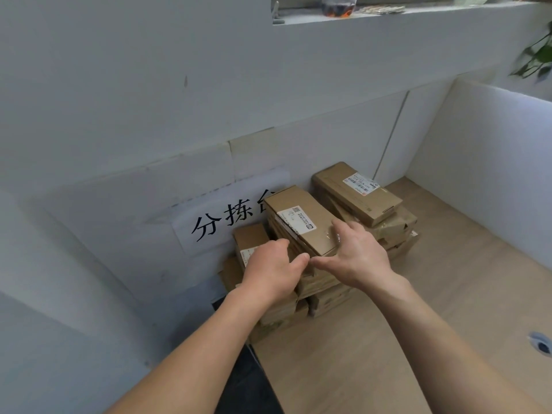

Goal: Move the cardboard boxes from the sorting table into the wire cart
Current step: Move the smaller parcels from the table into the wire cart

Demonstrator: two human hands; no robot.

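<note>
Several flat cardboard boxes are stacked in the back left corner of the wooden sorting table [388, 339]. The top box of the middle stack [301, 218] carries a white label and lies tilted. My left hand [273, 270] is at its near left corner, fingers curled against the stack's side. My right hand [358, 252] is spread over the box's near right end, fingers straight, thumb pointing left along the near edge. Another labelled box [355, 192] tops the stack behind to the right. A lower box [251, 237] sits left of my left hand. The wire cart is out of view.
White foam walls enclose the table at the back, left and right [490, 162]. A paper sign with black characters [221, 219] hangs behind the stacks. A cable hole [540, 345] marks the table's right edge. A leafy plant [537, 58] hangs at upper right.
</note>
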